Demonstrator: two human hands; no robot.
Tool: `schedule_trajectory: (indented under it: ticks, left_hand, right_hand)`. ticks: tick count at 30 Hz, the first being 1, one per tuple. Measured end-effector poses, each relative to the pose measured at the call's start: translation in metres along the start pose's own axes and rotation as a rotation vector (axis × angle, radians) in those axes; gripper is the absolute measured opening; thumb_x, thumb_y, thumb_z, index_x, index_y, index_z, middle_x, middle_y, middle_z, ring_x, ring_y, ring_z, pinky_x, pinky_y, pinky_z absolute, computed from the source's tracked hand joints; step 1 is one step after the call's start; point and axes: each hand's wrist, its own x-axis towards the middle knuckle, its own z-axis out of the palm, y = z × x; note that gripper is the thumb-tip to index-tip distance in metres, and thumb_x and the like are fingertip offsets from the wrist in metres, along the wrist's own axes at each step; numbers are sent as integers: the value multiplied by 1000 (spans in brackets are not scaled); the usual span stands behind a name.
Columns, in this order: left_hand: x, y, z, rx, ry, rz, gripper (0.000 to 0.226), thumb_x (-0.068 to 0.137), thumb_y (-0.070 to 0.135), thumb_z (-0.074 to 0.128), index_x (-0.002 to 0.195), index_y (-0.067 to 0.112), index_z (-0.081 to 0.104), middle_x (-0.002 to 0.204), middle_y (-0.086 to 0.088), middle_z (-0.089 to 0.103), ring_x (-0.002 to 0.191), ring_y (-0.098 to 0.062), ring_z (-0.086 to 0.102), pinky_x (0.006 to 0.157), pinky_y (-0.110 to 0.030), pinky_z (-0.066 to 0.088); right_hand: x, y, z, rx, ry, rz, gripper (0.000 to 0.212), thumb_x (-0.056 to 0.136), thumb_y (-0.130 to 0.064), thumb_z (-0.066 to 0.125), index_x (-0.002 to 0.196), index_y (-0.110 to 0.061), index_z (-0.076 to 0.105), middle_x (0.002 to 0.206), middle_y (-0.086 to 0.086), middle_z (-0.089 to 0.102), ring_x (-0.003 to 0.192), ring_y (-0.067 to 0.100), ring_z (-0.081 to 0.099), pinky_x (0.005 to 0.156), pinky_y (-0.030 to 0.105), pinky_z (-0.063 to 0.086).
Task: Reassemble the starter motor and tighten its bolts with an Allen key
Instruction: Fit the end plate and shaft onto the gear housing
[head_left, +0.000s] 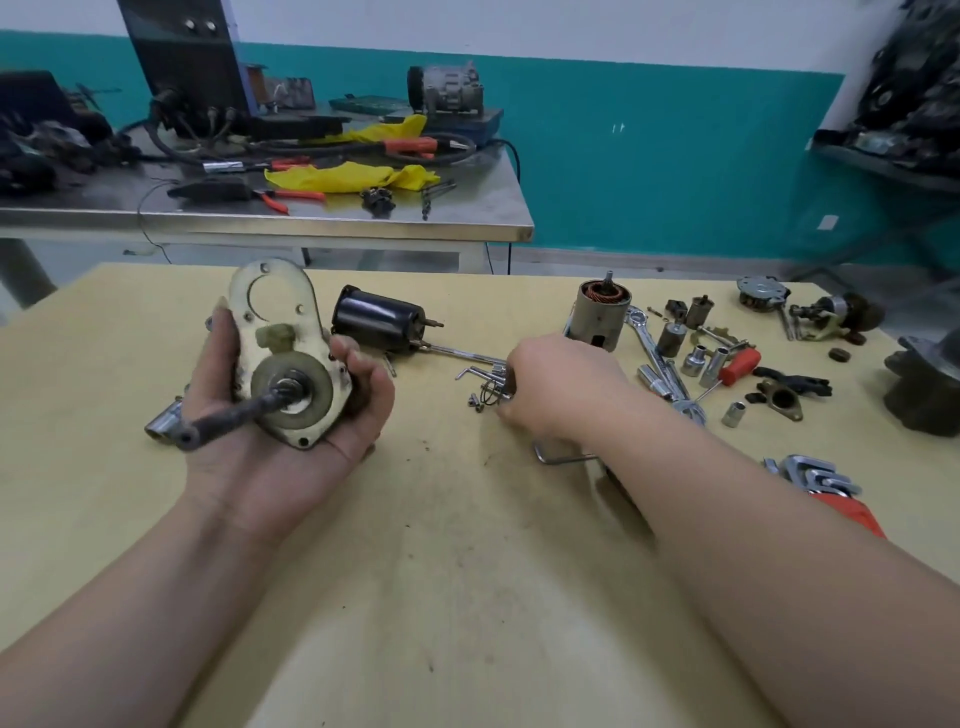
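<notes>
- Two bare hands work over a pale yellow wooden tabletop (441, 545).
- The left hand (291, 431), palm up, cradles a cream-coloured metal starter end plate (283, 332) with fingers curled round it; a dark shaft (234, 415) sticks out from its round hub.
- The right hand (561, 384) pinches small metal pieces from a cluster of bolts (480, 397).
- Between the hands lies a black cylindrical motor casing (379, 317).
- Beyond the right hand stands a copper-wound armature (600, 312); sockets (696, 358) lie to its right.
- Behind, a steel bench (311, 218) meets a teal wall (649, 156).
</notes>
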Motion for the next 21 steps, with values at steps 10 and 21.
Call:
schedule_trajectory:
  ticks: [10, 21]
  left_hand:
    - [-4, -26, -9, 42, -200, -118, 69, 81, 55, 87, 125, 3, 76, 108, -14, 66, 92, -24, 65, 97, -41, 56]
    - [3, -27, -15, 60, -96, -111, 66, 83, 53, 86, 122, 0, 78, 105, -16, 67, 89, -29, 66, 89, -45, 57]
  right_hand:
    - [16, -14, -16, 615, -44, -73, 38, 86, -63, 78, 92, -26, 82, 82, -9, 77, 80, 11, 71, 65, 28, 57]
    - [15, -8, 8, 134, -99, -57, 28, 91, -53, 73, 102, -28, 73, 97, -3, 70, 90, 24, 67, 74, 36, 59]
